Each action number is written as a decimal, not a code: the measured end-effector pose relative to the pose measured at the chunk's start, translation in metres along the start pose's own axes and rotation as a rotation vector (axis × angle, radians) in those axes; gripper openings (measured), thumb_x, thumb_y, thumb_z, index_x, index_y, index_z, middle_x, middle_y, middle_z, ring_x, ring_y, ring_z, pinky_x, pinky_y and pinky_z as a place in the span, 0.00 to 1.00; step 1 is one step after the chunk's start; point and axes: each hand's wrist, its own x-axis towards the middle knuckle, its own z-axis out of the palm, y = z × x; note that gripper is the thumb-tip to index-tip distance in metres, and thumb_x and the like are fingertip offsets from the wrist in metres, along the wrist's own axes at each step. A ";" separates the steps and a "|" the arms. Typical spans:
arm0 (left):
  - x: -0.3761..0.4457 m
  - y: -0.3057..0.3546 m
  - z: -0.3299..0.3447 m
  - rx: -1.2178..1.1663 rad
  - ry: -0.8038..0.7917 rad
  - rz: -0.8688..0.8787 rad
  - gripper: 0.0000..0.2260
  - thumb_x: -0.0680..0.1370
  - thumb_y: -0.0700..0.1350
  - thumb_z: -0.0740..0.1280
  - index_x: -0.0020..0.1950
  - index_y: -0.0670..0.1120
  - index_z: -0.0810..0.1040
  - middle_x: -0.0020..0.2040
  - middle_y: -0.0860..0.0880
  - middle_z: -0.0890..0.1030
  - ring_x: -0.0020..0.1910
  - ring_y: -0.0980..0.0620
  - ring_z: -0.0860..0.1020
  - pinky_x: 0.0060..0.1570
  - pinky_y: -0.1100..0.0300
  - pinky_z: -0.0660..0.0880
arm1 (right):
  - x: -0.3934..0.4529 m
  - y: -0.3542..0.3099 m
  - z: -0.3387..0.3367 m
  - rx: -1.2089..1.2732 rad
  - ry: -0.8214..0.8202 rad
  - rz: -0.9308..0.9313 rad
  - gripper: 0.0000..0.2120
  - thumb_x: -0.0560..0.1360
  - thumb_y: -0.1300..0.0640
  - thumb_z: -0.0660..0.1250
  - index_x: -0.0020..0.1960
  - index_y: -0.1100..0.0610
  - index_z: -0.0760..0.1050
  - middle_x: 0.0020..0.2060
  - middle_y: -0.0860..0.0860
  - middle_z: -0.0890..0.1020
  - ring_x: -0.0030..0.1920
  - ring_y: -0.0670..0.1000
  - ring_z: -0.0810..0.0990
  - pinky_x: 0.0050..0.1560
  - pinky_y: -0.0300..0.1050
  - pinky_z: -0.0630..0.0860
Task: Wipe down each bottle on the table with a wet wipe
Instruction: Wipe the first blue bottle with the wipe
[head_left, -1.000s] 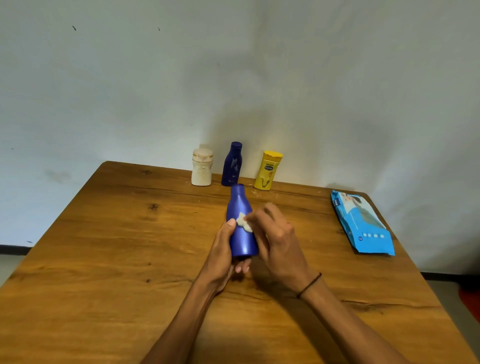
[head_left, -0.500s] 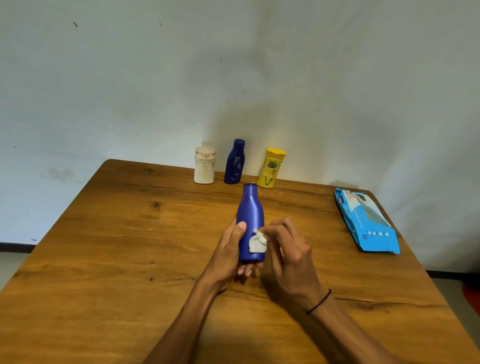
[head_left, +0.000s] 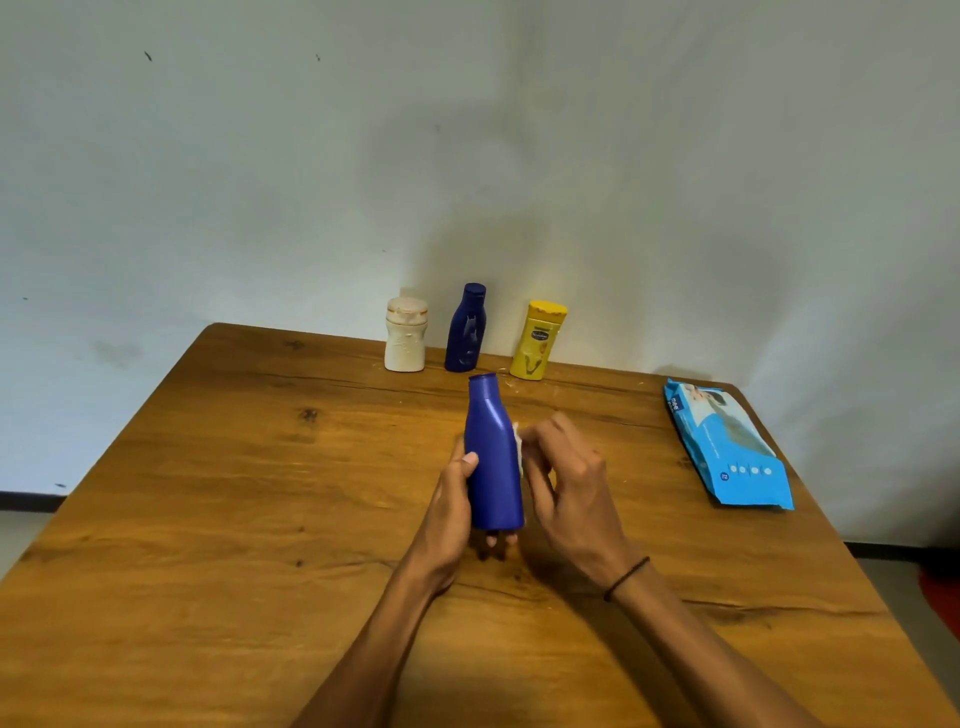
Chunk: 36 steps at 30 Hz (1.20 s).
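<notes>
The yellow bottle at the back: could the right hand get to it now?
Probably not at once: the right hand pinches a wipe against the blue bottle. Bare table lies before the yellow bottle.

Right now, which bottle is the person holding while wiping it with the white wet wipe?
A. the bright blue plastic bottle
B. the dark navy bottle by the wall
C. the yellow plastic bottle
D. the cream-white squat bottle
A: the left hand grips the bright blue plastic bottle while the right hand presses the white wet wipe to its side; the other three bottles stand untouched by the wall.
</notes>
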 end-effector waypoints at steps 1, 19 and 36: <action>0.000 0.001 0.001 0.005 0.016 0.029 0.23 0.80 0.65 0.59 0.71 0.57 0.73 0.45 0.46 0.84 0.39 0.46 0.83 0.34 0.57 0.80 | -0.013 0.000 0.001 0.031 -0.012 -0.016 0.05 0.82 0.64 0.63 0.54 0.56 0.75 0.49 0.49 0.75 0.46 0.45 0.75 0.46 0.40 0.76; -0.011 0.018 0.012 -0.008 -0.042 -0.025 0.33 0.75 0.77 0.61 0.63 0.53 0.82 0.52 0.41 0.85 0.47 0.44 0.83 0.45 0.48 0.83 | -0.008 -0.013 0.008 -0.010 0.170 -0.030 0.07 0.83 0.59 0.64 0.57 0.59 0.79 0.50 0.52 0.76 0.49 0.49 0.76 0.48 0.41 0.76; -0.012 0.014 0.004 -0.163 -0.040 -0.237 0.39 0.74 0.72 0.68 0.77 0.48 0.72 0.63 0.35 0.82 0.54 0.39 0.84 0.45 0.46 0.83 | -0.043 0.005 0.013 -0.326 0.060 -0.322 0.18 0.76 0.55 0.77 0.62 0.55 0.76 0.51 0.54 0.78 0.52 0.53 0.73 0.47 0.51 0.70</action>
